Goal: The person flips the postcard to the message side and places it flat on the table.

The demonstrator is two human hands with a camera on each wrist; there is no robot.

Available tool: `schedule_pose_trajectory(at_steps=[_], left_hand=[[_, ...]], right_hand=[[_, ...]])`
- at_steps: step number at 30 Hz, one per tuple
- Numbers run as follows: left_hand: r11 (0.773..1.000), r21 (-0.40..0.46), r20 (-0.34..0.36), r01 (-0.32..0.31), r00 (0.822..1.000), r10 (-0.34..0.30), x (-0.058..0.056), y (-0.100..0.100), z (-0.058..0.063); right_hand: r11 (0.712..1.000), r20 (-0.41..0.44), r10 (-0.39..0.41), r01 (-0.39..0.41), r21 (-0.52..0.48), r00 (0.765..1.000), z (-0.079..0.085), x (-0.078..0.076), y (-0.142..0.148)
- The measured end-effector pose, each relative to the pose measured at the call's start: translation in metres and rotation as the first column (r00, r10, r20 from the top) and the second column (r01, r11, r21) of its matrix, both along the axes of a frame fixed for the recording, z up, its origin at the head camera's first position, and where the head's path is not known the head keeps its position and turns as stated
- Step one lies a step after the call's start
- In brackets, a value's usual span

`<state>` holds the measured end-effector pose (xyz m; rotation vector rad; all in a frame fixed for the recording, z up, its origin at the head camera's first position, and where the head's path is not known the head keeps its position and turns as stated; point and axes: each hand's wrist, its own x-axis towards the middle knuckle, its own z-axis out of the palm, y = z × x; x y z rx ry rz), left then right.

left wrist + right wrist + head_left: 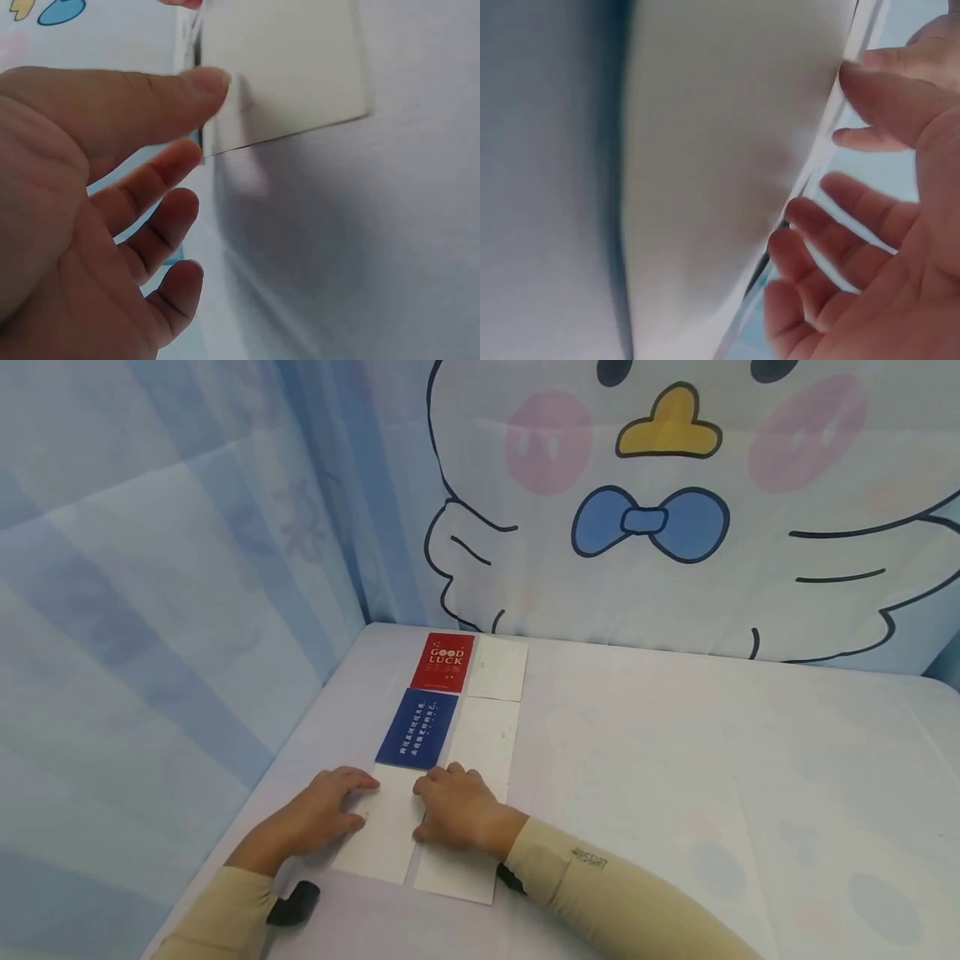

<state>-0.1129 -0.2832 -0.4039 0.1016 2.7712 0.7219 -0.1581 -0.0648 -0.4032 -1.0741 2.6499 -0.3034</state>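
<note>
My left hand [318, 814] is at the left edge of a white card [386, 852], its thumb and fingers spread along that side. In the left wrist view, the thumb [161, 97] is right at the edge of the card. Across from it, my right hand [457, 806] has its fingertips along the card's right edge. The right hand covers part of the white cards in the right column [453, 877]. Above the card between my hands lies a blue card [418, 728] with white writing, and beyond that a red card [442, 662] reading GOOD LUCK.
A white card [497, 668] lies beside the red one, with another white card [487, 727] below it. The cards form two columns near the left side of the white-covered table [660, 793]. A curtain [187, 568] stands along the left, and a cartoon-printed cloth [637, 602] behind.
</note>
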Motion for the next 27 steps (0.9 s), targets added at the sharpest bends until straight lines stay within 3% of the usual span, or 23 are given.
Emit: schedule_pose_trajectory(at_steps=[4, 7, 13, 19, 27], left_hand=[[1.0, -0.001, -0.023, -0.027, 0.999, 0.027, -0.003, -0.001, 0.006], [1.0, 0.0, -0.056, -0.031, 0.998, 0.031, -0.012, -0.001, 0.009], [0.999, -0.006, -0.043, -0.044, 0.998, 0.044, -0.046, 0.003, 0.01], [0.999, -0.016, -0.004, -0.042, 0.999, 0.042, -0.08, 0.013, 0.007], [0.999, -0.019, 0.099, -0.044, 0.994, 0.046, -0.105, 0.025, 0.004]], right_hand=[[0.999, 0.008, -0.009, 0.01, -0.046, 1.0, 0.01, -0.006, 0.007], [0.997, -0.008, -0.044, 0.043, -0.068, 0.999, 0.017, -0.017, 0.012], [0.994, -0.035, -0.101, 0.1, -0.037, 0.994, 0.018, -0.045, 0.016], [0.989, 0.01, -0.144, 0.145, -0.013, 0.989, 0.01, -0.066, 0.016], [0.992, 0.041, -0.127, 0.127, 0.002, 0.991, 0.002, -0.073, 0.002]])
